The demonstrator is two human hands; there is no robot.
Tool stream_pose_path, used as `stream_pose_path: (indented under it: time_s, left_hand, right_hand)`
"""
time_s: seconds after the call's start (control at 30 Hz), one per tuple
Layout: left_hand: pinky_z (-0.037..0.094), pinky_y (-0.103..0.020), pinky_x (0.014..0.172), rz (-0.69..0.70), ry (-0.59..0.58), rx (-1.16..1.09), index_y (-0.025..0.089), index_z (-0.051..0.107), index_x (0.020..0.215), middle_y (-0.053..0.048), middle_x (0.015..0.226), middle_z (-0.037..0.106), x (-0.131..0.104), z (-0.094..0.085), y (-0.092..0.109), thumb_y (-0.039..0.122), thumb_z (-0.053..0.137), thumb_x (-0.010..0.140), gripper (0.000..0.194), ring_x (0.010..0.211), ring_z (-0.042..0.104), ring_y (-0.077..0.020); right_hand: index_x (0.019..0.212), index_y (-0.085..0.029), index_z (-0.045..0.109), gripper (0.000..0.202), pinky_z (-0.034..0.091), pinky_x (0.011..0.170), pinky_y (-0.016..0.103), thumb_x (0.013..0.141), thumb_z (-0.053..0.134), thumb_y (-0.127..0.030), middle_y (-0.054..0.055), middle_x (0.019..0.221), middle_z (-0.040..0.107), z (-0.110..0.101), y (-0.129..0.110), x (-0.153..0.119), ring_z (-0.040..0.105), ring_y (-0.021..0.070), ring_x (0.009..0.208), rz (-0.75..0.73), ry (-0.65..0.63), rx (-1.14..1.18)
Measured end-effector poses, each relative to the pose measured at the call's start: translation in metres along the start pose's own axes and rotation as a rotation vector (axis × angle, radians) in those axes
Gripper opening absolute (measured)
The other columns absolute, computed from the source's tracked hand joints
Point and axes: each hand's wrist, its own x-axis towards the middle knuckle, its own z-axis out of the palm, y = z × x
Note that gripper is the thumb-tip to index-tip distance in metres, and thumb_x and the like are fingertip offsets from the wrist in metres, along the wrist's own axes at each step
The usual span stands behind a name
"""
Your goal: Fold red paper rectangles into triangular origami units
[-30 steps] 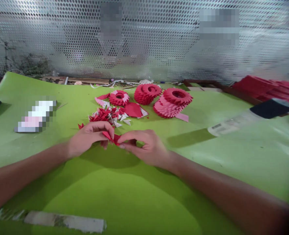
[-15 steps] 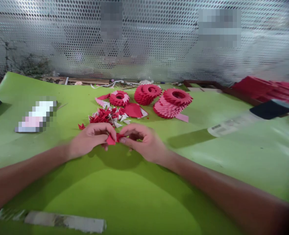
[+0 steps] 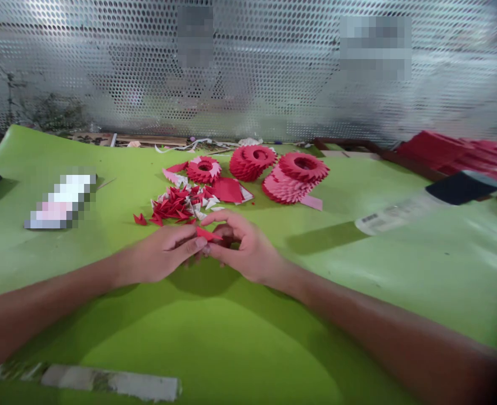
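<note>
A small folded red paper piece (image 3: 208, 234) is pinched between the thumb and fingers of my left hand (image 3: 159, 254). My right hand (image 3: 248, 250) is curled around the right end of the piece, thumb beneath it and index finger raised above. Just beyond my hands lies a pile of red and white folded paper pieces (image 3: 175, 203). Behind it are a small red and pink paper ring (image 3: 203, 169), a flat red paper (image 3: 227, 190) and two taller stacked rings, one red (image 3: 251, 163), one red and pink (image 3: 293, 183).
A phone-like object with a blurred screen (image 3: 63, 201) lies at left. On the right is a clear cylinder with a black band (image 3: 455, 188); red paper stacks (image 3: 446, 152) are behind it. A taped strip (image 3: 109, 381) lies near the front edge.
The red piece has turned and now looks like a narrow point. My left hand has shifted slightly right and down, and my right index finger has lifted off the piece.
</note>
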Motion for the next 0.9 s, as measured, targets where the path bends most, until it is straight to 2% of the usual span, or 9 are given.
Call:
stream_pose_path:
  time_s: [0.17,0.27,0.43,0.53,0.63,0.77,0.9]
  left_hand:
    - [0.046,-0.026,0.059,0.023,-0.023,-0.037,0.018,0.061,0.088,-0.003,0.078,0.066,0.002,-0.001,-0.003,0.052,0.038,0.103,0.044,0.067,0.061,-0.0157]
    - [0.044,-0.024,0.058,0.015,-0.029,-0.067,0.017,0.062,0.085,-0.002,0.074,0.065,0.003,-0.004,-0.004,0.05,0.041,0.102,0.042,0.064,0.06,-0.0141]
    - [0.035,-0.022,0.051,-0.011,-0.026,0.024,0.017,0.057,0.072,0.002,0.063,0.058,0.002,-0.007,0.0,0.043,0.05,0.097,0.037,0.055,0.05,-0.0109]
    - [0.031,-0.022,0.05,0.002,-0.02,0.071,0.017,0.056,0.069,0.002,0.06,0.056,0.002,-0.007,0.002,0.04,0.05,0.096,0.036,0.053,0.048,-0.0103]
    - [0.028,-0.023,0.048,0.017,0.054,0.129,0.016,0.061,0.072,0.002,0.061,0.059,0.002,-0.005,0.002,0.04,0.047,0.098,0.038,0.051,0.047,-0.0102]
    - [0.032,-0.023,0.051,-0.007,0.144,0.11,0.016,0.067,0.08,-0.001,0.069,0.065,0.004,-0.006,0.0,0.046,0.048,0.099,0.04,0.055,0.051,-0.0117]
    - [0.038,-0.024,0.054,-0.045,0.098,0.061,0.016,0.065,0.078,0.0,0.069,0.064,0.006,-0.011,0.001,0.052,0.053,0.096,0.042,0.059,0.054,-0.0126]
  right_hand:
    - [0.121,-0.021,0.059,0.037,0.048,0.053,0.024,0.09,0.071,-0.036,0.003,0.086,0.068,-0.002,0.003,-0.001,0.062,0.0137,0.067,-0.033,-0.005,-0.089]
    - [0.119,-0.02,0.061,0.036,0.043,0.051,0.023,0.091,0.068,-0.042,0.002,0.083,0.066,-0.004,0.001,0.0,0.058,0.0129,0.065,-0.031,-0.004,-0.124]
    - [0.093,-0.017,0.067,0.028,0.031,0.046,0.021,0.094,0.062,-0.044,-0.001,0.07,0.059,-0.004,-0.004,0.001,0.046,0.0101,0.055,-0.04,-0.016,-0.213]
    - [0.085,-0.016,0.065,0.026,0.032,0.048,0.022,0.097,0.057,-0.037,0.0,0.069,0.06,-0.002,-0.005,0.001,0.048,0.0104,0.057,-0.046,-0.033,-0.258]
    - [0.08,-0.016,0.063,0.025,0.032,0.049,0.022,0.097,0.057,-0.035,-0.001,0.067,0.058,-0.002,-0.004,0.0,0.047,0.0098,0.057,-0.044,-0.019,-0.275]
    - [0.079,-0.017,0.062,0.027,0.034,0.05,0.022,0.097,0.055,-0.036,-0.002,0.067,0.058,-0.004,-0.002,0.001,0.049,0.0096,0.056,-0.02,0.011,-0.253]
    - [0.075,-0.017,0.061,0.027,0.034,0.049,0.022,0.095,0.057,-0.034,-0.002,0.065,0.057,-0.005,-0.001,0.002,0.048,0.0093,0.055,0.0,0.033,-0.255]
